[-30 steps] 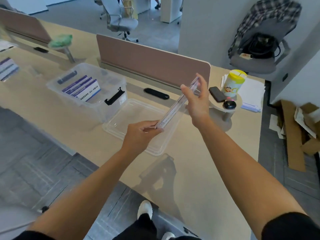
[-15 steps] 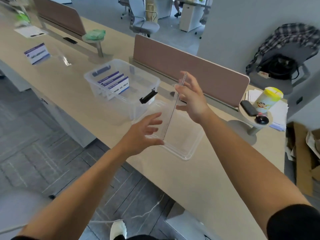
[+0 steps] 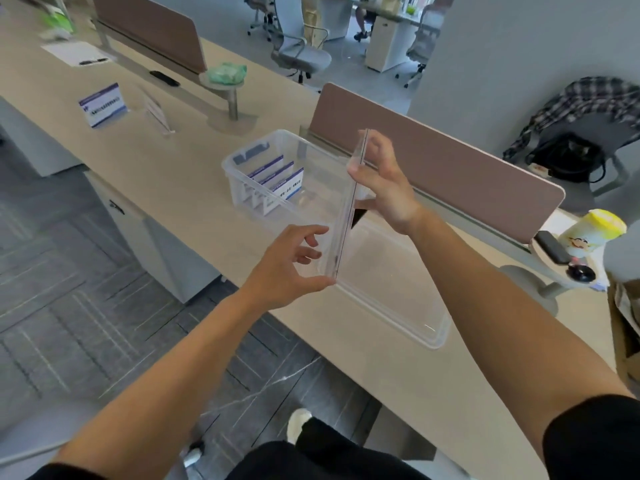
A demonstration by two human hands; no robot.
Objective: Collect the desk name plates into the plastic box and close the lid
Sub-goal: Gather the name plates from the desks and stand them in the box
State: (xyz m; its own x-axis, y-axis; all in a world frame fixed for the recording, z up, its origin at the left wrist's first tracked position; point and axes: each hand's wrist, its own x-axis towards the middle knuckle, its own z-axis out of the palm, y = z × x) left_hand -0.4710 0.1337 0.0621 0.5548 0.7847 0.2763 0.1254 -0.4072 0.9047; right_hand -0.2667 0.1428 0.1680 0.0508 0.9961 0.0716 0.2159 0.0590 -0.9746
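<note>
Three name plates [image 3: 277,181] stand in the plastic box [image 3: 239,161]; both hands [image 3: 384,188] pinch another name plate [image 3: 348,209].

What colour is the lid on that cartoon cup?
Yellow lid on the cartoon cup, seen in the head view.

The plate [image 3: 348,206] I hold shows only its edge, so its face cannot be read, and it hides part of the box [image 3: 242,181]. Print on the plates in the box [image 3: 277,178] is too small to read. The cup [image 3: 588,233] at right is blurred.
</note>
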